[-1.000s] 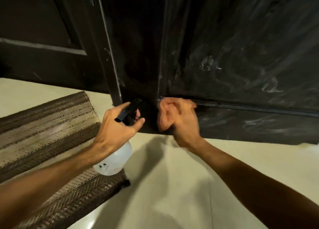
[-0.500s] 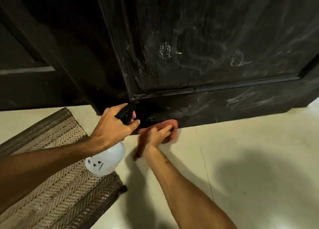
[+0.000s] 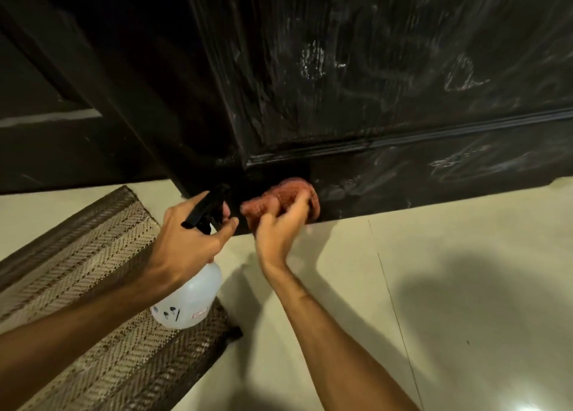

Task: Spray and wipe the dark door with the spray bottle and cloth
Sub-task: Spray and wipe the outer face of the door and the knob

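The dark door [image 3: 387,78] fills the upper view, streaked with pale wet smears. My right hand [image 3: 280,227] grips a bunched reddish cloth [image 3: 285,193] and holds it against the door's bottom rail, just above the floor. My left hand [image 3: 189,243] grips the black trigger head of a white translucent spray bottle [image 3: 189,299], which hangs below my fist, left of the cloth. The nozzle points toward the door's lower left corner.
A woven brown and beige doormat [image 3: 93,286] lies on the floor at the left, under the bottle. Pale glossy floor tiles [image 3: 449,286] spread to the right. Another dark panel [image 3: 46,150] stands behind the door's edge at the left.
My right hand has come down from the panel moulding to the bottom rail, and the cloth now shows. The view has shifted and closed in. My left hand has kept the bottle in place.
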Demonstrator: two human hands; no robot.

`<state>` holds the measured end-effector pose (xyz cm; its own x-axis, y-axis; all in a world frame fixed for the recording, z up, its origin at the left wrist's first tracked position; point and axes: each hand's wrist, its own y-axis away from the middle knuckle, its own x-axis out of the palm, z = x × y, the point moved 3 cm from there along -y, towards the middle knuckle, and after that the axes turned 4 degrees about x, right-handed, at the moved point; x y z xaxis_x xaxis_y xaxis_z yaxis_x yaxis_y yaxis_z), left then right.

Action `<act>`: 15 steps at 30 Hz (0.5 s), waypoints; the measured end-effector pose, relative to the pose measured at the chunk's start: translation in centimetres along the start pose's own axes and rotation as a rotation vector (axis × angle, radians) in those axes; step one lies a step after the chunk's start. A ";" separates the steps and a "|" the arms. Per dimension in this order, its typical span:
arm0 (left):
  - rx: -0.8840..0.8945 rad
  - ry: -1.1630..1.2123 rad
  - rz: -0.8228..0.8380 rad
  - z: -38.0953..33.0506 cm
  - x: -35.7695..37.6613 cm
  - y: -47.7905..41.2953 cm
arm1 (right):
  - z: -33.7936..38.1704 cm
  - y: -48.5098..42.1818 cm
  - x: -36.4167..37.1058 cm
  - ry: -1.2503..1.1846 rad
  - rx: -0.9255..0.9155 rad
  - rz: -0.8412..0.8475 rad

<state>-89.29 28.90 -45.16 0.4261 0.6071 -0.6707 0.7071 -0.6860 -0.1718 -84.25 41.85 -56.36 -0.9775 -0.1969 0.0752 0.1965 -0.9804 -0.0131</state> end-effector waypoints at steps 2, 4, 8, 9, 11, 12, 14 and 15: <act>0.024 0.002 0.023 0.3 0.2 0.0 | 3.2 0.3 1.0 -0.010 -0.272 0.132; 0.040 0.006 0.013 0.1 0.6 -0.2 | 2.7 0.0 0.5 0.023 -0.326 0.129; 0.062 0.070 0.008 -1.9 1.7 -0.9 | -3.0 -2.5 -3.9 -0.041 0.205 -0.192; 0.069 0.090 0.017 -2.3 2.2 -1.0 | -3.6 -3.2 -4.5 -0.034 0.340 -0.231; 0.097 0.099 0.035 -2.8 3.0 -1.2 | -2.0 -3.8 -4.3 0.023 0.251 -0.174; 0.113 0.098 0.042 -3.1 3.2 -1.3 | -0.4 -3.5 -3.6 0.061 0.065 -0.108; 0.145 0.100 0.070 -4.0 4.0 -1.4 | 2.2 -2.3 -2.6 0.091 -0.222 0.069; 0.155 0.109 0.087 -4.5 4.5 -1.5 | 2.7 -2.5 -3.0 0.101 -0.313 0.106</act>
<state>-85.84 34.51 -44.68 0.5462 0.5770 -0.6072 0.5731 -0.7861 -0.2316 -81.57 44.90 -53.84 -0.9587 -0.2813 -0.0416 0.2794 -0.9047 -0.3217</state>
